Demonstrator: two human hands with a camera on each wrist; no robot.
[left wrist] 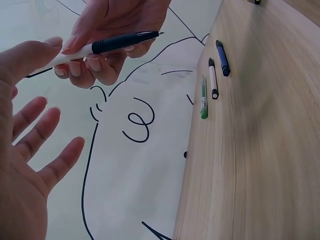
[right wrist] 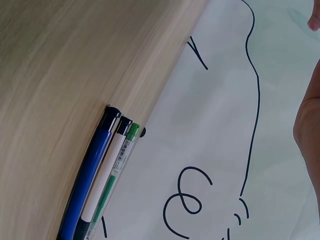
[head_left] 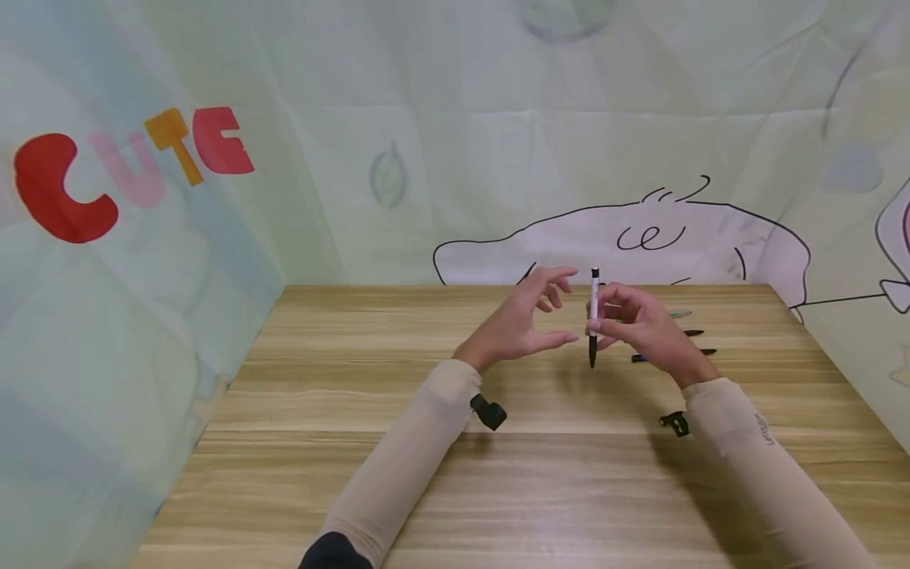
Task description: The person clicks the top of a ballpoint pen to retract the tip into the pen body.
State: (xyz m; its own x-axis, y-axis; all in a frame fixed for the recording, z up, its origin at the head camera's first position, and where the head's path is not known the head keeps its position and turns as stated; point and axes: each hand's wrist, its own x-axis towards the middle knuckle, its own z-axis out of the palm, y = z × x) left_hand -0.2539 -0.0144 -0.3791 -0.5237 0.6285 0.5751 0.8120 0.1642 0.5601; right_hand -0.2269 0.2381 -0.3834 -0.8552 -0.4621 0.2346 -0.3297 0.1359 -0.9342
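Pen point(head_left: 594, 304) stands nearly upright above the table point(head_left: 355, 395), black tip toward six o'clock, pinched between the right hand's point(head_left: 643, 324) thumb and fingers. At the pen's nine o'clock, just beside it, the left hand point(head_left: 515, 324) holds nothing, its thumb and fingers spread wide. Around three o'clock from the pen, partly behind the right hand, a blue pen point(left wrist: 223, 58), white pen point(left wrist: 213, 79) and green pen point(left wrist: 204, 97) lie side by side, the green one farthest toward twelve, near the table's far edge.
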